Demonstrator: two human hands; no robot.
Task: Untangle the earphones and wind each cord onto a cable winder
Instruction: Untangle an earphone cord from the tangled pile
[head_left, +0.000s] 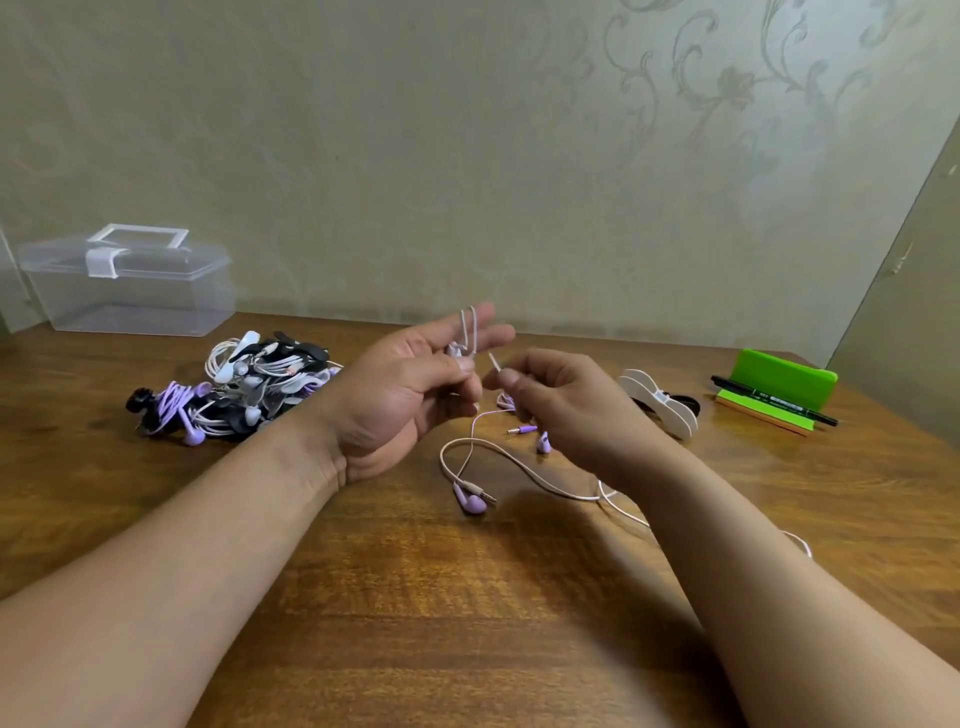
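Note:
My left hand (410, 384) is raised over the table, palm toward me, with a white earphone cord (470, 327) looped over its fingers and an earbud held under the thumb. My right hand (558, 397) pinches the same cord just to the right, a short stretch sticking up between the hands. The cord (519, 467) trails down onto the table beneath. A purple earbud (470, 503) with a jack plug lies below the hands, and another purple plug (522, 429) and earbud (543, 442) lie by my right wrist. White cable winders (657, 402) stand to the right.
A pile of wound white, black and purple earphones (244, 395) sits at the left. A clear plastic box (132, 283) stands behind it by the wall. A green holder (782, 387) with a black pen (774, 401) is at the far right on the wooden table (467, 623).

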